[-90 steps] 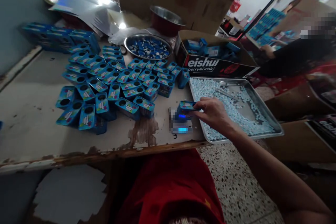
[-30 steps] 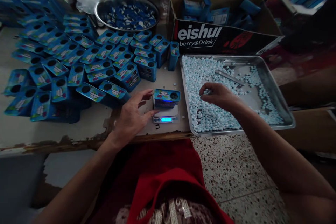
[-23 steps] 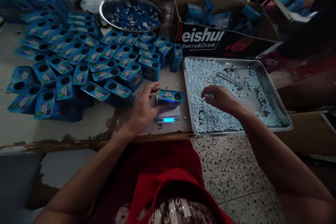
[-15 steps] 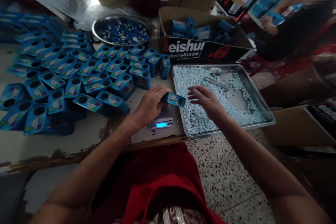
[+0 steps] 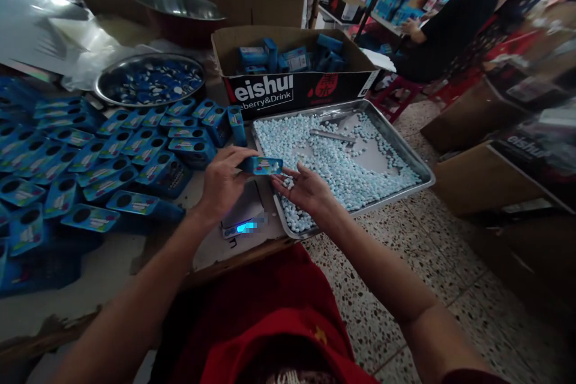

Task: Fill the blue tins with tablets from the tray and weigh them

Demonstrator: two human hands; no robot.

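Observation:
My left hand (image 5: 225, 183) grips a small blue box (image 5: 265, 165), tilted so its top faces right; pale pieces show at its round hole. Palm up beside that hole, my right hand (image 5: 306, 187) has its fingers apart and a few pale candies (image 5: 288, 182) lying on them. Beneath both hands, at the right, is a metal tray (image 5: 425, 183) spread with small white and light-blue candies (image 5: 333, 162). A digital scale (image 5: 245, 207) with a lit blue display sits on the table below my left hand. Inside the tray lies a flat metal scoop or strip (image 5: 333, 136).
Rows of blue boxes (image 5: 108, 180) with round holes crowd the table's left side. Behind them stands a metal bowl (image 5: 101, 93) of blue and silver caps. A black carton (image 5: 265, 91) holding blue boxes borders the tray. A person (image 5: 454, 30) sits at the back right.
My right hand has turned palm up and come close to the box's hole, with candies now on its fingers. The box is still in my left hand. The view has swung right.

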